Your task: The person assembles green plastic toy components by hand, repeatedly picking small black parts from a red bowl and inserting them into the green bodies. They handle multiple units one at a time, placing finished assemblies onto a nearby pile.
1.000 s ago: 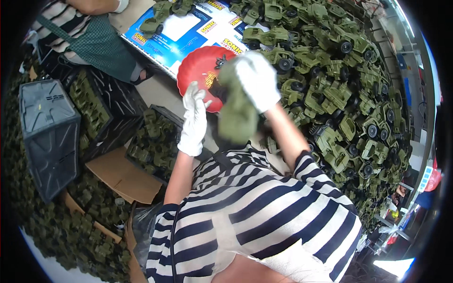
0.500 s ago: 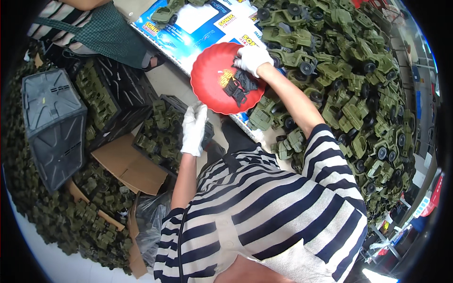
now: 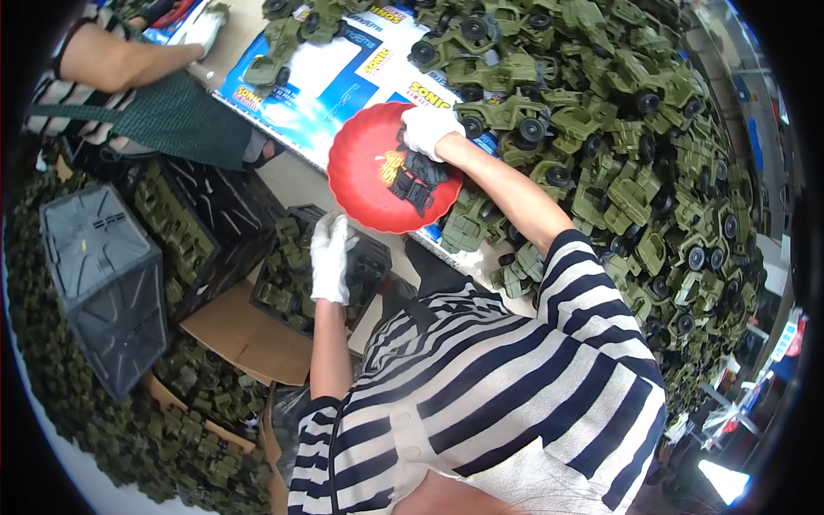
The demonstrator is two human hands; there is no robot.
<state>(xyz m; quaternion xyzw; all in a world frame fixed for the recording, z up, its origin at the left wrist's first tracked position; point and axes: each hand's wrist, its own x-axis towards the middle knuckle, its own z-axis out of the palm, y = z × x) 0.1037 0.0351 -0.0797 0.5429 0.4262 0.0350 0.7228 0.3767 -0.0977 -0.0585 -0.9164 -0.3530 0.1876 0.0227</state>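
Note:
A red scalloped bowl [image 3: 356, 184] sits on the table edge in front of me. Inside it lie several black plastic parts [image 3: 418, 182] and a small heap of yellow pieces [image 3: 392, 167]. My right hand [image 3: 431, 132], in a white glove, reaches over the bowl's far right rim. Its fingers are bent down, and a black part shows at their tips. My left hand [image 3: 330, 259], also gloved, is raised just off the bowl's near left side. Its fingers are drawn together; whatever they hold, if anything, is too small to make out.
Olive-green toy jeeps [image 3: 635, 180] are piled high on the right. Printed blue-and-white sheeting [image 3: 296, 99] covers the table. Grey crates [image 3: 99, 232], a brown cardboard flap [image 3: 249, 335] and more toys crowd the left. A co-worker's arm [image 3: 129, 64] is at the upper left.
The view has shifted, so the bowl and both my hands appear lower and further left. My right hand stays at the black parts. The co-worker's arm and gloved hand have come into view.

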